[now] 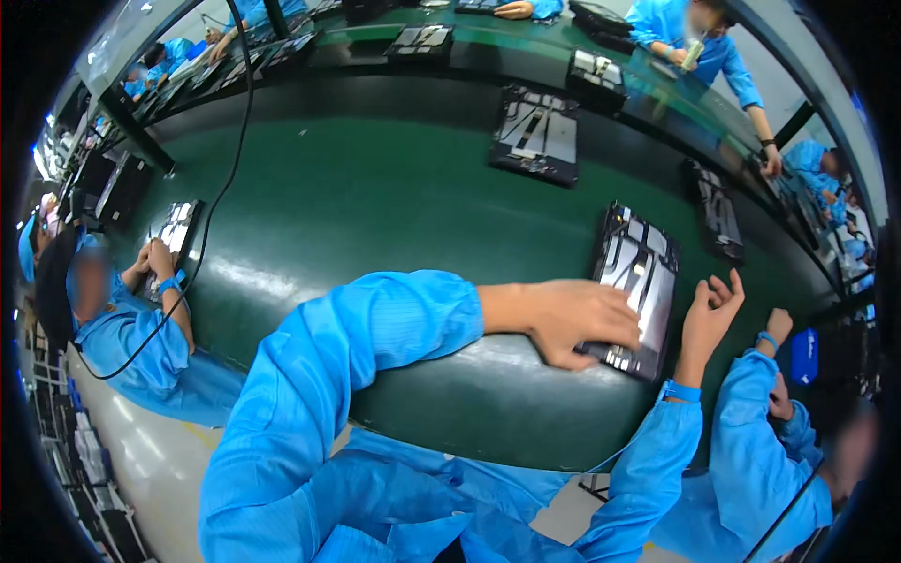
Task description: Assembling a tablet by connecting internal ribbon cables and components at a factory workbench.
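An opened tablet (644, 273), with silvery battery panels and dark ribbon cables inside a black frame, lies tilted on the green table in front of me. My left hand (584, 322) reaches across from the left and bends over the tablet's near left corner, fingers on its inner face and thumb by the edge. What lies under those fingers is hidden. Just off the tablet's right side, my right hand (710, 317) is raised with fingers loosely curled and apart, holding nothing I can see. A blue band circles its wrist.
Another opened tablet (537, 134) lies beyond mine, and one more (718, 211) sits to the right. A raised glass shelf (507, 49) with further units runs along the back. A black cable (235, 159) hangs at left. Co-workers in blue sit on both sides; a blue case (804, 357) is at right.
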Motion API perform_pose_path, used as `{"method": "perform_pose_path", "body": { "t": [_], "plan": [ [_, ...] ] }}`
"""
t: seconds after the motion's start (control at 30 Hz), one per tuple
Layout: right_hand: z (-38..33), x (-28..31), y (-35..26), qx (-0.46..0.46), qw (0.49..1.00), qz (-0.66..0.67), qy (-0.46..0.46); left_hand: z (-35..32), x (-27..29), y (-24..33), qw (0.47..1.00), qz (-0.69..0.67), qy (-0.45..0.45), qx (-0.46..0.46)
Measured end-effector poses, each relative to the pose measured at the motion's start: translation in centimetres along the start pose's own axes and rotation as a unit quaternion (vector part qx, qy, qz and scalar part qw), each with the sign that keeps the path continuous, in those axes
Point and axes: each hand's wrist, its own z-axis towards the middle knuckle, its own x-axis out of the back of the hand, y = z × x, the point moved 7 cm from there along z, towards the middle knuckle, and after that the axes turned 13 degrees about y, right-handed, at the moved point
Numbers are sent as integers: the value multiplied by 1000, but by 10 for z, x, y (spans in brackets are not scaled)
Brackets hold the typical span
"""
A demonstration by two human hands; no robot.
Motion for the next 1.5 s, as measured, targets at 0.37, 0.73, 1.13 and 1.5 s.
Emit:
{"method": "perform_pose_path", "body": {
  "t": [0.37, 0.73, 1.13, 1.5],
  "plan": [
    [-14, -11, 6, -27, 998, -17, -46, 60, 11, -160, 943, 260, 160, 132],
    [-17, -16, -23, 99, 984, -75, -130, -15, 100, -113, 860, 397, 248, 202],
    [-66, -112, -117, 315, 905, 27, -285, -115, 170, -96, 698, 459, 260, 485],
    [-96, -213, -143, 258, 905, 79, -330, -115, 202, -105, 680, 493, 308, 447]
  ]
}}
